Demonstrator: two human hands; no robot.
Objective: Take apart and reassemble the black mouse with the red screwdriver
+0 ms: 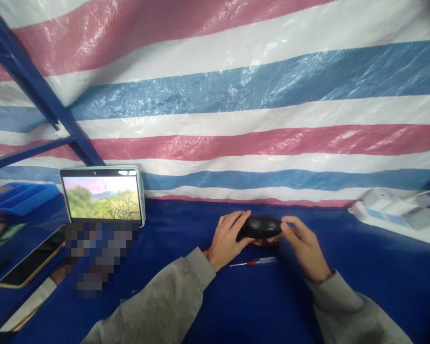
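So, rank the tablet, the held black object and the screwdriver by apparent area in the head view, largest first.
1. Tablet, clearly largest.
2. Black object, though partly covered.
3. Screwdriver, similarly long but much thinner.

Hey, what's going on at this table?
A person in grey sleeves has both hands on a rounded black object: the left hand grips one end, and the right hand's thumb and fingers are at the other. I can't tell exactly what it is. A small screwdriver lies on the blue table, on the person's side of it. To the left, a tablet stands showing a landscape.
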